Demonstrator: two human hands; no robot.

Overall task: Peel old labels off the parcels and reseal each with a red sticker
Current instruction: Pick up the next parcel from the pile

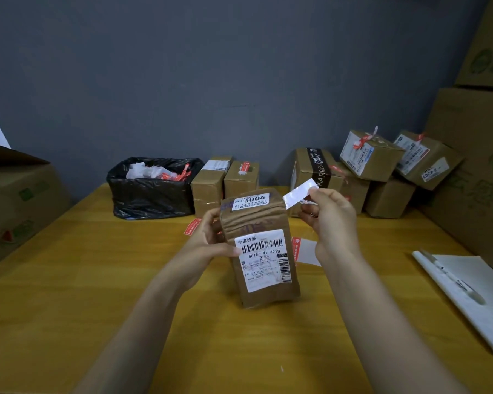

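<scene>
Parcel [261,251] gripped by left hand [211,237]; right hand [330,220] pinches a white strip [299,196].

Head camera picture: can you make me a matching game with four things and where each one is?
Things
1. brown parcel
2. white strip
3. pen
4. black bag

Places
A. lying on the white pad
B. pinched by the right hand
C. held upright by the left hand
D. at the back of the table, with paper scraps inside

Pairs: 1-C, 2-B, 3-A, 4-D
</scene>
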